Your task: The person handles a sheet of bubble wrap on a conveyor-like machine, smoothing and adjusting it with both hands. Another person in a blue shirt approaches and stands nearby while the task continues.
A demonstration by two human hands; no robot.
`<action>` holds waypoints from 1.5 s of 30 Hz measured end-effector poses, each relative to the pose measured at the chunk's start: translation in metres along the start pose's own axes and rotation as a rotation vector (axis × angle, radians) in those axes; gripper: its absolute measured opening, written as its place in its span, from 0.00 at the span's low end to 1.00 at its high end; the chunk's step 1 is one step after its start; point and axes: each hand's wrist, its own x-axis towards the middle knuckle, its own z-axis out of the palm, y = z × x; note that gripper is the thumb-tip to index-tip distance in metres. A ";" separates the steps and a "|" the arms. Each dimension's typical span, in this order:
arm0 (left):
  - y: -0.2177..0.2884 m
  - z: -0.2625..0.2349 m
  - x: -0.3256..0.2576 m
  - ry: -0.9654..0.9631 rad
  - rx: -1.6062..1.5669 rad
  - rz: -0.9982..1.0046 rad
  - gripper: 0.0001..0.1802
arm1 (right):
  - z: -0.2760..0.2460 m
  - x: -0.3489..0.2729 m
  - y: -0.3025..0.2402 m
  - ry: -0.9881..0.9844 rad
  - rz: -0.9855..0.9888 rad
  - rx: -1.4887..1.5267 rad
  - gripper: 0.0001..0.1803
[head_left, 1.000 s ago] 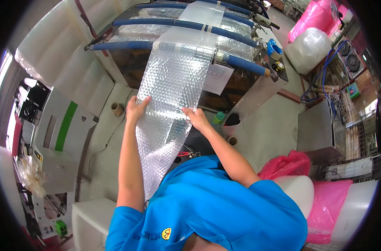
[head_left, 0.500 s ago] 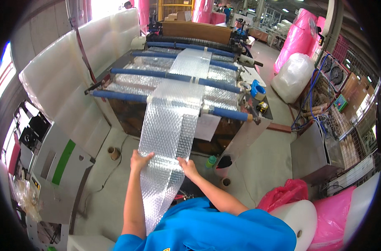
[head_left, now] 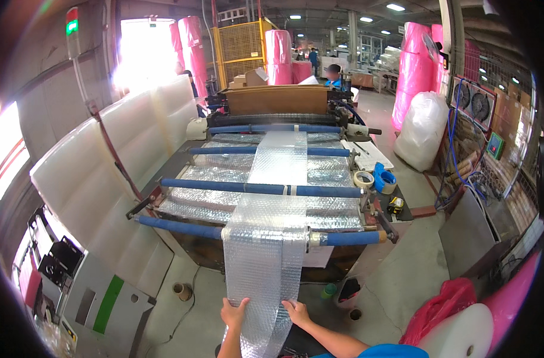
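Note:
A strip of clear bubble wrap (head_left: 257,271) comes toward me over the blue rollers of a machine and hangs down over its front roller (head_left: 179,227). A lengthwise line runs down the strip, its right band looking different from the left. My left hand (head_left: 233,311) grips the left edge, thumb on top. On the opposite edge my right hand (head_left: 296,312) pinches the film with the thumb above; its other fingers are mostly hidden beneath. Between my hands the wrap lies fairly flat, and its lower end runs out of the picture.
On the machine's right side lie tape rolls (head_left: 363,178), a blue tape dispenser (head_left: 384,179) and a tape measure (head_left: 395,206). Large wrapped white rolls (head_left: 105,173) line the left. A grey cabinet (head_left: 105,304) stands nearer. Pink plastic (head_left: 442,310) covers things at lower right. A person (head_left: 333,74) is behind the machine.
The view has tilted up, so the machine and my hands sit lower in the picture. Both hands still hold the bubble wrap's edges.

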 end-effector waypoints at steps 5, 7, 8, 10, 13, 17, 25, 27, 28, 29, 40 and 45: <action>-0.007 0.028 0.014 0.015 0.047 0.035 0.38 | 0.007 0.014 0.018 0.099 0.081 0.015 0.24; -0.012 0.039 0.018 0.052 -0.020 0.049 0.39 | 0.011 0.018 0.027 0.112 0.120 0.028 0.26; -0.015 0.045 0.019 0.072 -0.051 0.057 0.39 | 0.012 0.020 0.031 0.117 0.129 -0.004 0.26; -0.020 0.055 0.022 0.099 -0.073 0.092 0.40 | 0.014 0.022 0.040 0.078 0.171 -0.085 0.26; -0.024 0.063 0.025 0.106 -0.090 0.107 0.41 | 0.015 0.022 0.044 0.112 0.097 0.000 0.25; -0.022 0.061 0.028 0.031 -0.182 0.087 0.42 | 0.015 0.026 0.036 0.203 0.028 0.026 0.22; -0.015 0.032 0.015 -0.119 -0.081 0.025 0.40 | 0.009 0.006 0.019 0.258 -0.068 -0.025 0.23; -0.009 0.020 0.010 -0.096 -0.089 0.028 0.40 | 0.010 0.001 0.015 0.165 0.068 -0.141 0.24; -0.004 0.014 0.007 -0.057 -0.093 0.029 0.39 | 0.011 0.003 0.011 0.243 -0.030 -0.079 0.25; 0.002 0.009 0.006 -0.026 -0.092 0.028 0.39 | 0.008 0.005 0.008 0.225 -0.033 -0.072 0.26; 0.106 -0.042 0.051 0.001 -0.142 0.080 0.38 | -0.042 0.072 -0.080 0.293 -0.169 0.040 0.28; 0.104 -0.056 0.053 -0.059 -0.114 0.036 0.39 | -0.036 0.070 -0.093 0.401 -0.191 0.198 0.26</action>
